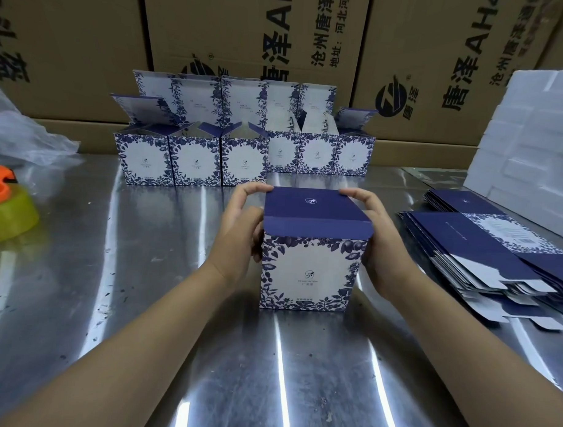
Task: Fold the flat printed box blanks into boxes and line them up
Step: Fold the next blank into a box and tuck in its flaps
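Tape roll [6, 210]: at your 9 o'clock, well apart from the work.
Finished boxes [199, 161]: at 12 o'clock, lined up with their lids standing open, near the box you hold but not touching it.
Left hand [241, 234]: wrapped on the left wall of the box, fingertips hooked over the far top edge.
Box [310, 268]: dead centre, standing on the steel table [143, 304] between your hands. The dark blue top panel is folded down and its flap lies over the front face, apparently not tucked in.
Right hand [378, 245]: clasps the right wall the same way, fingertips over the far top corner.
Flat blanks [483, 252]: a fanned stack at 3 o'clock, near your right forearm.
Risk, flap: press down now and you will likely crease it outside the front wall.
Risk, squeeze: uneven pressure from your palms could skew the walls.
Risk, slide: push too fast toward 12 o'clock and you may knock the row.
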